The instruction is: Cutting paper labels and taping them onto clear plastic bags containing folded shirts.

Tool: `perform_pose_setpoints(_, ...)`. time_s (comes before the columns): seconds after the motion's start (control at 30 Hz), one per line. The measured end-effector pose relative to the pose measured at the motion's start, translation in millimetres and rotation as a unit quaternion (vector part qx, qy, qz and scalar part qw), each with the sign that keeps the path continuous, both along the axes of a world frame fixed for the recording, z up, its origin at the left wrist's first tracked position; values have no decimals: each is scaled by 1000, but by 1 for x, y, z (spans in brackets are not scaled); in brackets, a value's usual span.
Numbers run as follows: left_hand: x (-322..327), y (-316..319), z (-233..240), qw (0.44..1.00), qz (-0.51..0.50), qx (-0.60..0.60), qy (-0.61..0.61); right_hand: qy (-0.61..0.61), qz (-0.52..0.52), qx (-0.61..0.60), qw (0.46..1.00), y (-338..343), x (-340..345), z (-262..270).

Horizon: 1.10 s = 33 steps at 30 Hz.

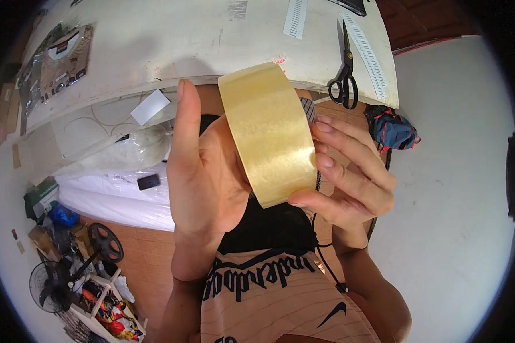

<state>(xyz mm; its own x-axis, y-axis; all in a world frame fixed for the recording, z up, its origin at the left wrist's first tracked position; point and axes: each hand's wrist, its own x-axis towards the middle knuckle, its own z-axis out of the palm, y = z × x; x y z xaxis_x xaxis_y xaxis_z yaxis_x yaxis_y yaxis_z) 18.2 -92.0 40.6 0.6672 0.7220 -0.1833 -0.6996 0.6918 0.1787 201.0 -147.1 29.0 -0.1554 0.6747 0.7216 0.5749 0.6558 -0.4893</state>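
A wide roll of clear yellowish packing tape (268, 137) is held up before my chest, its broad outer face towards me. My left hand (210, 184) is on its left side, palm up, with the thumb raised apart from the roll. The other left fingers pass out of sight behind the tape, so their exact grip is hidden. At the right edge, my right hand (352, 180) holds the roll by its fingertips, with the thumb at the lower corner. No loose tape end shows.
On the white table (176, 38) ahead lie black-handled scissors (345, 73), printed paper strips (295, 19) and a plastic-packed garment (64, 64). A shelf below holds a white card (150, 107). At left are a phone (148, 182), a fan (51, 287) and a wooden crate (92, 315).
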Motion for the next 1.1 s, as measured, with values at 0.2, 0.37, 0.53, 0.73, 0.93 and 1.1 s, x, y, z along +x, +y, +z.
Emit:
perform_pose_setpoints(0.2,1,2,4,999,25,-34,-20,53,5,-34,998,6,-6,6)
perform_pose_setpoints(0.37,-2,6,-4,998,17,-24,-49,8,-37,-7,999,4,-10,8)
perform_pose_setpoints(0.53,0,6,-3,998,26,18,60,-42,-78,-15,996,-4,-13,6)
perform_pose_setpoints(0.73,6,3,-2,995,60,-2,86,-32,-93,-7,995,-4,-14,4)
perform_pose_setpoints(0.93,6,0,-9,993,68,19,99,-18,-86,-13,996,-4,-15,2)
perform_pose_setpoints(1.1,8,-3,-4,986,87,5,146,-11,-63,-30,997,-3,-15,6)
